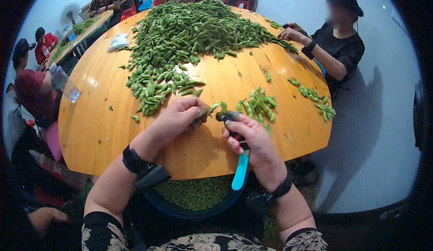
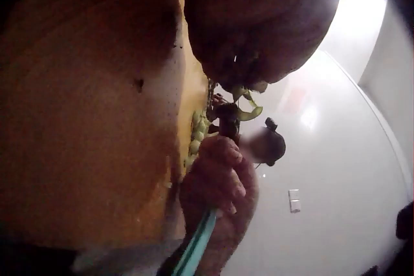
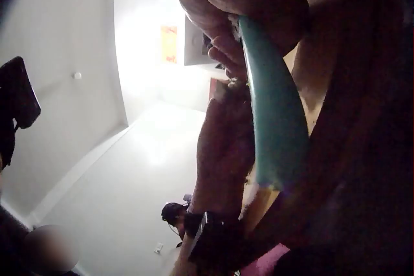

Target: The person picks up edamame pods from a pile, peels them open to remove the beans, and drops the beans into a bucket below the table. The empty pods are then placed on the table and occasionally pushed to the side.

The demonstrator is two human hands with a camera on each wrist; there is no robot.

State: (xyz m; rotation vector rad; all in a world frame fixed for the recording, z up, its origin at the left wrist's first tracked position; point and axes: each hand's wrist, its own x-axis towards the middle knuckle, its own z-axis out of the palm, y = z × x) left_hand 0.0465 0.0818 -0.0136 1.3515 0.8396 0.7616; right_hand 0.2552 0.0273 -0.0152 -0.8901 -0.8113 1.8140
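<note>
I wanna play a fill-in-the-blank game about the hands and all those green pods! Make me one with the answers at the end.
1. The person's ____ hand holds a tool with a curved turquoise handle.
2. The big orange-brown table under the heap of green pods is made of ____.
3. The round dark-blue tub of small green beans sits ____ (higher or lower) than the tabletop.

Missing words: right; wood; lower.
</note>
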